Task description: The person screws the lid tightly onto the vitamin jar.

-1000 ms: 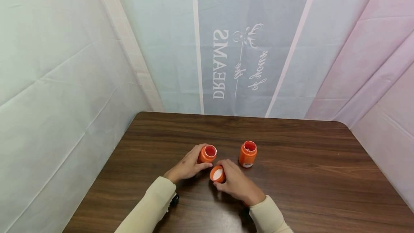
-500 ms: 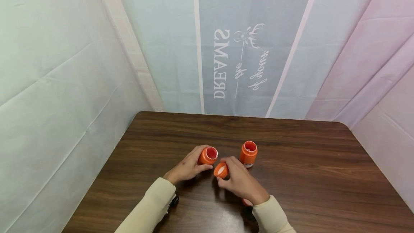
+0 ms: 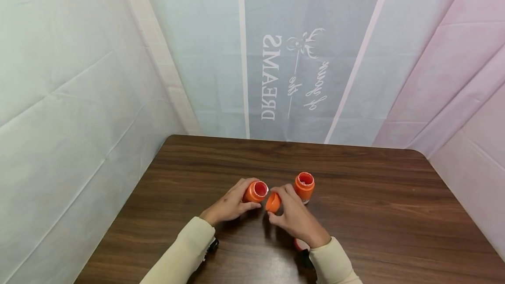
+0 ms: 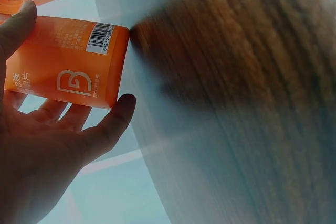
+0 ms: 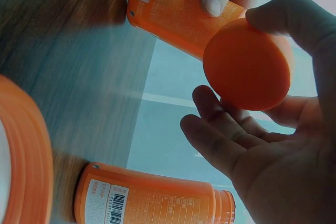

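An orange bottle [image 3: 253,193] is held by the left hand [image 3: 230,205], with the thumb on one side and the fingers wrapped round the other. It is kept at the left on the brown table [image 3: 375,187], almost where it is seen a second ago, and its red inside shows through its top. It is tipped a little, so its top is pointed to the right. An orange cap [image 3: 273,203] is pinched by the right hand [image 3: 296,218], between the thumb and a finger, and other fingers are stuck out loose beside it. The cap is turned now: its white inside, shown to the head view a second ago, is hidden from there, and its orange side is seen. The white part is shown in the left wrist view, so the hollow side is faced toward the bottle. The cap is also carried farther and a bit more to the right than before, and a small gap is left between it and the bottle. A second bottle [image 3: 304,189] is stood upright, far and right of the cap, and is not moved. Its lower left part is now covered by the right hand. A second cap [image 3: 301,244] is laid on the table, near the right wrist; more of it is shown than before, but part is hidden.
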### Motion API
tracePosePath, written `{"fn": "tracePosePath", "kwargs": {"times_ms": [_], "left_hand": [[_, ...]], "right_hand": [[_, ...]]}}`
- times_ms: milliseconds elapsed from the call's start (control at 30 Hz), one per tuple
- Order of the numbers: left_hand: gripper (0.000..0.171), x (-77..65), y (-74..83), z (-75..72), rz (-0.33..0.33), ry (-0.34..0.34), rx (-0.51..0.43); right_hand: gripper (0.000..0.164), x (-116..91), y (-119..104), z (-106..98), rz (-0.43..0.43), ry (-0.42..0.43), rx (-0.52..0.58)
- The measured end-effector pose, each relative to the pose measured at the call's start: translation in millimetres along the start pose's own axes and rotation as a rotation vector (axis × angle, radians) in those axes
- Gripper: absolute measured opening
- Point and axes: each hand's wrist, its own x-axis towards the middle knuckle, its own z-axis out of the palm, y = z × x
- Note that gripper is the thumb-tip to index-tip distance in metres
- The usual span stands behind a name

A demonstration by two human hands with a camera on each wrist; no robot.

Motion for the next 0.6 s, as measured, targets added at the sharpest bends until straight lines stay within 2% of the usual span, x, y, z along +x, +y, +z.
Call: {"fn": "tracePosePath", "kwargs": {"times_ms": [400, 600], "left_hand": [[0.065, 0.5, -0.7, -1.0, 0.007, -0.018, -0.002], [0.061, 0.9, -0.1, -1.3, 0.022, -0.018, 0.004]], "right_hand": [[0.058, 3.1, -1.3, -1.4, 0.031, 0.007, 0.021], [0.060, 5.2, -2.1, -1.7, 0.010, 0.018, 0.023]]}}
